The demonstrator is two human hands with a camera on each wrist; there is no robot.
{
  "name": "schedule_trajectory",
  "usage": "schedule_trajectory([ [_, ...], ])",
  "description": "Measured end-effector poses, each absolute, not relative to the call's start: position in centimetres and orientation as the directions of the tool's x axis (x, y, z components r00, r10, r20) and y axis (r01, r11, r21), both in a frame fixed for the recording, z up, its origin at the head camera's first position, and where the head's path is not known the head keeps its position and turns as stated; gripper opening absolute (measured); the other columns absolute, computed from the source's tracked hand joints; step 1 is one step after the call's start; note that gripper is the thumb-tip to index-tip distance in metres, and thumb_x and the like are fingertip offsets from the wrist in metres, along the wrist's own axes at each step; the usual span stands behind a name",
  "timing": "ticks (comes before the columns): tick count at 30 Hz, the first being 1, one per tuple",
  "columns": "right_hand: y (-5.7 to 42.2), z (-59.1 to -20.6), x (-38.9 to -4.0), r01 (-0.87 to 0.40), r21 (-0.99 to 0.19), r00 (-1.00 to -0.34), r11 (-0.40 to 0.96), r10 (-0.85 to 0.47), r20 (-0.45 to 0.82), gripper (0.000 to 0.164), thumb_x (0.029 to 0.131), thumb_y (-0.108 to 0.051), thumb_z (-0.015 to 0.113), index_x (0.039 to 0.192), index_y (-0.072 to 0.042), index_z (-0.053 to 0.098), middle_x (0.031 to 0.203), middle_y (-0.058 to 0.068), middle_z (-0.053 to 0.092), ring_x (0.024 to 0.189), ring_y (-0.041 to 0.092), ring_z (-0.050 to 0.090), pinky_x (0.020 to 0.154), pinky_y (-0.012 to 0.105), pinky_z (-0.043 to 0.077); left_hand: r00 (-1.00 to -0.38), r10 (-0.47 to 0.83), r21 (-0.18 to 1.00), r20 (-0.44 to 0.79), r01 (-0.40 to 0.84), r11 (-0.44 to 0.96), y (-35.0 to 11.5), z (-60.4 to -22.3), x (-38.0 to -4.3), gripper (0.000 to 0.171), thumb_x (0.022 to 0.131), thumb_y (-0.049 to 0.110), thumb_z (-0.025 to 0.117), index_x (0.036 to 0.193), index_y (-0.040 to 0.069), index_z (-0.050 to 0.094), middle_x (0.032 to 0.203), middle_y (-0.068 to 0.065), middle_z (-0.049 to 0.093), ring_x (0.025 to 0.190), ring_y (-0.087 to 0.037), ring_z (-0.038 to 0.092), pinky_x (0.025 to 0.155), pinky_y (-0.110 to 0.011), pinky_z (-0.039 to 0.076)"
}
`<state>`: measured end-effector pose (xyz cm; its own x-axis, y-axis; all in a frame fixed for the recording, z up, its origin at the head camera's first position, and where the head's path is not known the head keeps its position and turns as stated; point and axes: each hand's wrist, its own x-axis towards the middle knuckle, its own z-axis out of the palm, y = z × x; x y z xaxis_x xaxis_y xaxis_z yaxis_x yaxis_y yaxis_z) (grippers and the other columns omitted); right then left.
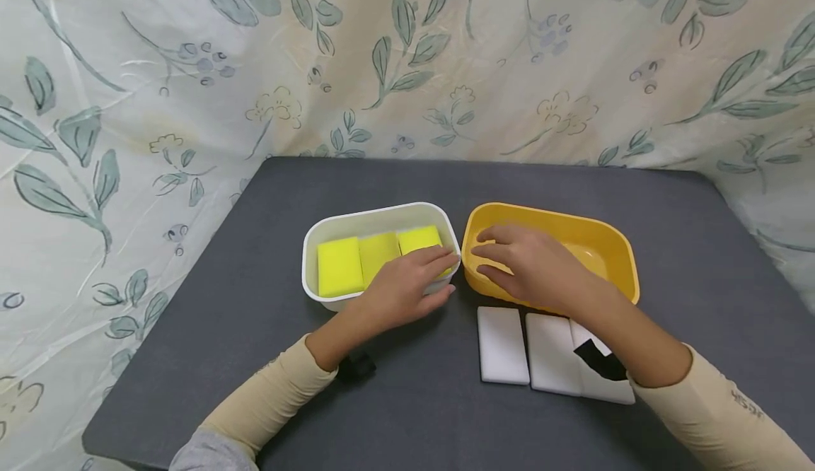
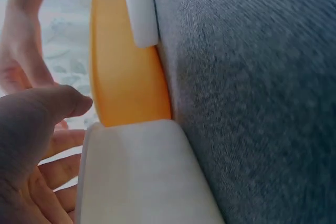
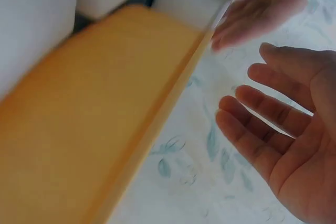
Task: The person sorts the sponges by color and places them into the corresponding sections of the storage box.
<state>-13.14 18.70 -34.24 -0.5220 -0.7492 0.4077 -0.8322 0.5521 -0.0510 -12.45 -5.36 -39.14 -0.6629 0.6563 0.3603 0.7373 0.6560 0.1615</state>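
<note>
A dark grey tabletop (image 1: 420, 421) with rounded far corners. Wrinkled, pale sheeting (image 1: 484, 54) hangs along the far side and continues at left and right, printed with blue-green leaf sprigs (image 1: 402, 20) and outlined flowers (image 1: 567, 112). Light looks whiter at left, creamier at far.

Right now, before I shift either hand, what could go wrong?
The left hand is at the right end of the white tub, so a careless move might nudge its yellow blocks.
That tub stands close beside the orange tub; pushing one could shift both.
White blocks lie just nearside, so drawing the right hand back low might drag them.
</note>
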Motion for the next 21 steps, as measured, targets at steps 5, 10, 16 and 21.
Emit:
schedule_trajectory([
  [5,18.6,-35.1,-10.8,-0.871,0.025,-0.445,0.491,-0.808,0.387,0.031,0.077,-0.017,0.088,0.104,-0.006,0.077,0.101,0.006,0.07,0.088,0.021,0.065,0.074,0.031,0.059,-0.578,0.711,0.107,0.399,0.8,0.591,-4.9,-39.6,-12.8,0.045,0.095,0.018,0.07,0.138,0.007,0.061,0.141,-0.01,0.058,0.129,-0.021,0.055,0.105,-0.033,0.045],
  [10,18.3,-35.8,-8.9,-0.876,0.037,-0.451,0.481,-0.844,0.29,0.027,0.079,-0.023,0.087,0.098,-0.006,0.076,0.091,0.001,0.068,0.077,0.015,0.059,0.067,0.026,0.055,-0.531,0.74,0.082,0.413,0.831,0.551,-4.8,-39.9,-12.9,0.044,0.093,0.012,0.071,0.136,0.008,0.062,0.14,-0.011,0.059,0.133,-0.02,0.052,0.109,-0.031,0.04],
  [16,17.9,-36.0,-8.0,-0.849,-0.026,-0.528,0.527,-0.845,0.087,0.037,0.078,-0.035,0.087,0.097,-0.009,0.069,0.091,-0.001,0.064,0.078,0.013,0.056,0.07,0.027,0.055,-0.503,0.75,0.05,0.43,0.843,0.536,-4.9,-40.3,-13.2,0.045,0.092,0.01,0.072,0.136,0.009,0.063,0.14,-0.01,0.059,0.133,-0.02,0.052,0.108,-0.03,0.041],
  [21,18.0,-36.2,-7.7,-0.798,-0.054,-0.6,0.6,-0.8,-0.019,0.055,0.07,-0.045,0.091,0.099,-0.011,0.06,0.084,-0.004,0.052,0.075,0.013,0.047,0.068,0.028,0.048,-0.493,0.762,0.037,0.42,0.848,0.528,-4.7,-40.6,-13.3,0.047,0.092,0.011,0.072,0.138,0.009,0.062,0.142,-0.009,0.057,0.135,-0.019,0.05,0.108,-0.029,0.04],
])
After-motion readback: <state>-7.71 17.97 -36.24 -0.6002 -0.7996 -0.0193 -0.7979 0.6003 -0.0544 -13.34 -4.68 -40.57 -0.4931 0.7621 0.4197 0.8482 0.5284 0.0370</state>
